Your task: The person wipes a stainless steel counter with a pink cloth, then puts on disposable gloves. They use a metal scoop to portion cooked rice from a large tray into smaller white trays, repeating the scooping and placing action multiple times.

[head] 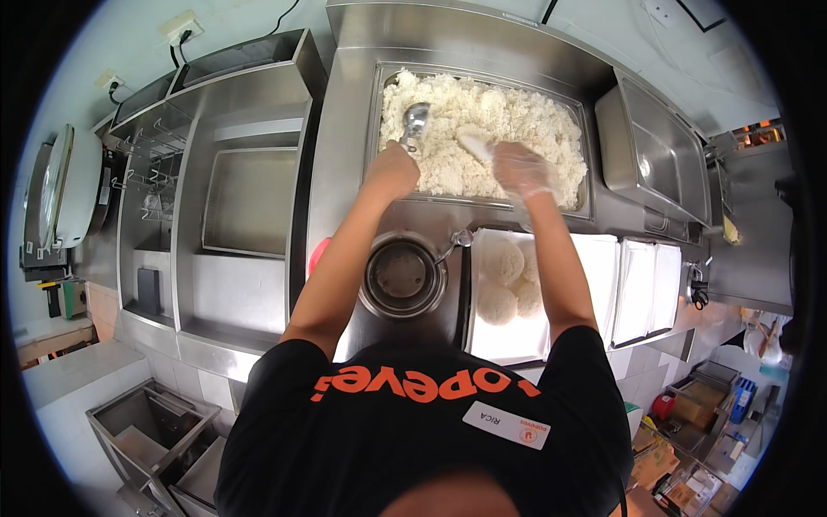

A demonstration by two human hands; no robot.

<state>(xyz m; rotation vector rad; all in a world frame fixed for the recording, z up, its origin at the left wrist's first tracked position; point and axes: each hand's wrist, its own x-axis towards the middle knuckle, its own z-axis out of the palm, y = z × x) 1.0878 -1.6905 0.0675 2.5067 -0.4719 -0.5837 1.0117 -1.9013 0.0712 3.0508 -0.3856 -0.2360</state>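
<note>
A deep rectangular steel pan (589, 174) full of cooked white rice (452, 103) lies before me. My left hand (393, 171), at the pan's near left corner, grips the handle of a metal scoop (417, 117). The scoop's rounded bowl is over the rice. Farther right, my right hand (522, 169) wears a clear, loose plastic glove and holds a white rice paddle (476, 145). The paddle's blade points left, against or just above the rice; I cannot tell which. My fingers hide its handle.
Nearer me stands a round metal pot (397, 274) holding liquid, with a metal utensil (462, 238) at its rim. Several rice mounds (499, 305) sit on a paper-lined tray (481, 342), partly behind my right forearm. An empty steel pan (659, 158) is right; a steel-framed well (249, 200) is left.
</note>
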